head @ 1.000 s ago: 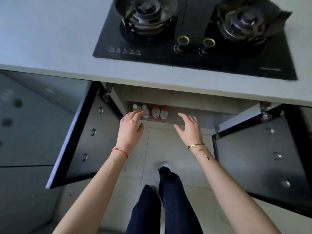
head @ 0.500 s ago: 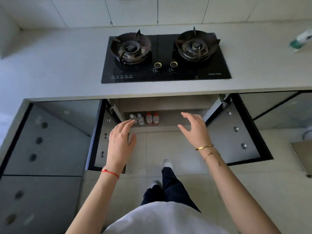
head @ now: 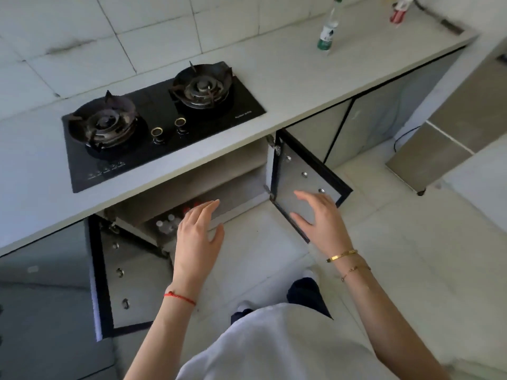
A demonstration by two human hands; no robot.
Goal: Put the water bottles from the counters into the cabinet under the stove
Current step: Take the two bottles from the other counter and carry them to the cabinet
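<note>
Both hands, left hand (head: 196, 237) and right hand (head: 319, 215), hang empty with fingers spread; I judge I'm between loads, fetching the green-labelled bottle (head: 327, 31) for the cabinet (head: 236, 171) next.

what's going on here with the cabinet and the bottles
A person stands at the open cabinet under the stove, both doors swung out. Both hands are empty and spread: the left hand is in front of the opening, the right hand by the right door. A few bottles in the cabinet already stand inside. A green-labelled bottle is still on the counter to the right, and a red-labelled one farther back.
</note>
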